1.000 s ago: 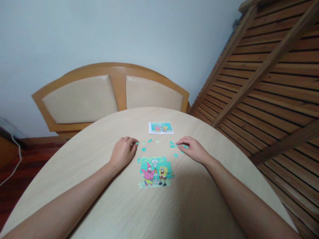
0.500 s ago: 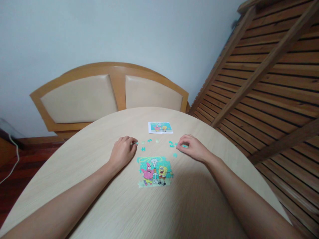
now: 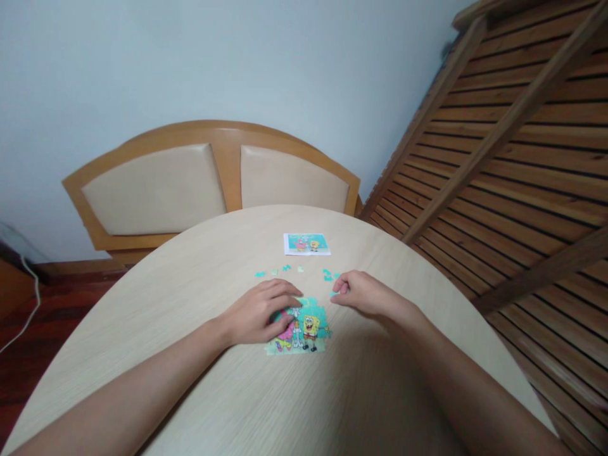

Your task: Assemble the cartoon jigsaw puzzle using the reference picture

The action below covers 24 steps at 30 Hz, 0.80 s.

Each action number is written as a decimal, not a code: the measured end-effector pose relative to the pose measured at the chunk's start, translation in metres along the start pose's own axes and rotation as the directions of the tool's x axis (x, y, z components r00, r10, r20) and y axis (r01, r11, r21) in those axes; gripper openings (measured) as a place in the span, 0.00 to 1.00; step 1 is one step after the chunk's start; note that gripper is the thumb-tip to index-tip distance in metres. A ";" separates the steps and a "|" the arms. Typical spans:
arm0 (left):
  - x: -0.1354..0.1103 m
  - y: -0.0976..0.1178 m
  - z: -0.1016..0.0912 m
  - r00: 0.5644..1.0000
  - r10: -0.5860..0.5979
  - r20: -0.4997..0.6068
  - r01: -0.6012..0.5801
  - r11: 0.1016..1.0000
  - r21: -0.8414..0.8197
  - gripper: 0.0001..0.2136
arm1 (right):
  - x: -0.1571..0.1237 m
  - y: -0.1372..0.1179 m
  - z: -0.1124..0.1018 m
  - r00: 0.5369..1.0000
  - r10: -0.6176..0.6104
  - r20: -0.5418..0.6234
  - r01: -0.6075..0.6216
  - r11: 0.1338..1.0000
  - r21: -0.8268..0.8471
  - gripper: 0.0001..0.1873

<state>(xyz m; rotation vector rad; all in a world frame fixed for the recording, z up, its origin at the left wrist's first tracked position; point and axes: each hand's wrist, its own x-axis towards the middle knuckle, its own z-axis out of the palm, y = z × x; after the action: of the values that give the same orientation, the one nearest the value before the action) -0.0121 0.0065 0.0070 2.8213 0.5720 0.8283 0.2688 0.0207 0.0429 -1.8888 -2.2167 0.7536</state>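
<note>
A partly joined jigsaw puzzle (image 3: pixel 311 326) with a pink, a pale and a yellow cartoon figure lies on the table in front of me. My left hand (image 3: pixel 268 310) rests over its left part, fingers apart and palm down, hiding much of the pink figure. Just off the puzzle's upper right corner, my right hand (image 3: pixel 354 291) is closed in a pinch on a small turquoise puzzle piece (image 3: pixel 334 294), mostly covered by the fingers. Beyond that hand are more loose turquoise pieces (image 3: pixel 327 275). Several others, including a turquoise piece (image 3: pixel 259 274) and a pale piece (image 3: pixel 301 269), lie behind the puzzle.
A reference picture (image 3: pixel 308 244) of the same figures lies farther back on the round wooden table (image 3: pixel 213 386). Behind the table's far edge stands a padded headboard (image 3: pixel 156 190). A slatted wooden frame (image 3: pixel 513 158) leans at the right.
My left hand has moved right and nearer, from the loose pieces onto the puzzle. My right hand has come slightly nearer and now pinches the loose piece by the puzzle's upper right corner.
</note>
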 end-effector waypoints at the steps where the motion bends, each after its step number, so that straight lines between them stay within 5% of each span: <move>1: -0.001 -0.001 0.001 1.000 -0.001 0.011 0.001 1.000 -0.003 0.12 | 0.000 0.000 0.000 1.000 -0.005 0.006 0.005 1.000 0.008 0.12; 8: -0.004 -0.005 0.003 0.996 -0.001 0.087 0.004 0.999 -0.034 0.12 | -0.001 -0.001 0.001 0.990 -0.138 -0.034 0.137 0.990 -0.029 0.09; 15: -0.004 -0.005 0.003 0.995 -0.010 0.103 0.013 0.999 -0.031 0.12 | -0.001 -0.005 0.001 0.974 -0.228 0.011 0.223 0.961 0.161 0.05; 24: -0.004 -0.004 0.002 0.994 -0.011 0.104 0.014 0.999 -0.034 0.13 | 0.000 -0.010 0.006 0.957 -0.287 0.034 0.268 0.924 0.272 0.12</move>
<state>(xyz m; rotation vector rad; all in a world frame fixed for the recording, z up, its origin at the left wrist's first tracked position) -0.0152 0.0090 0.0021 2.8062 0.5538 0.6775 0.2573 0.0184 0.0416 -1.4071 -2.2270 1.0206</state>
